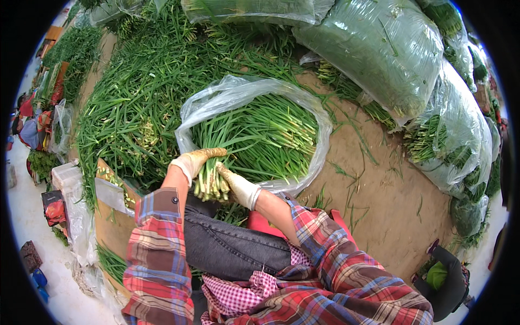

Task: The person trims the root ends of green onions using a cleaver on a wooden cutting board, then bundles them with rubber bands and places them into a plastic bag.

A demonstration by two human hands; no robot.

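Observation:
Both gloved hands grip one bunch of green garlic chives (212, 180), its pale cut ends towards me and its leaves over the rim of a clear plastic bag (325, 122). My left hand (194, 161) wraps the bunch from the left. Around its right side closes my right hand (239, 185), close to the cut ends. Inside the opened bag lie more chives (280, 134), most with their pale ends to the right. The gloves are off-white with brown-stained fingers.
Loose chives (134, 93) heap up left and ahead. A cleaver blade (110, 195) rests on a wooden board (111, 227) at my left. Filled plastic bags (378, 53) line the far right of the brown floor covering (390, 207). People (34, 126) are at far left; another (440, 280) is lower right.

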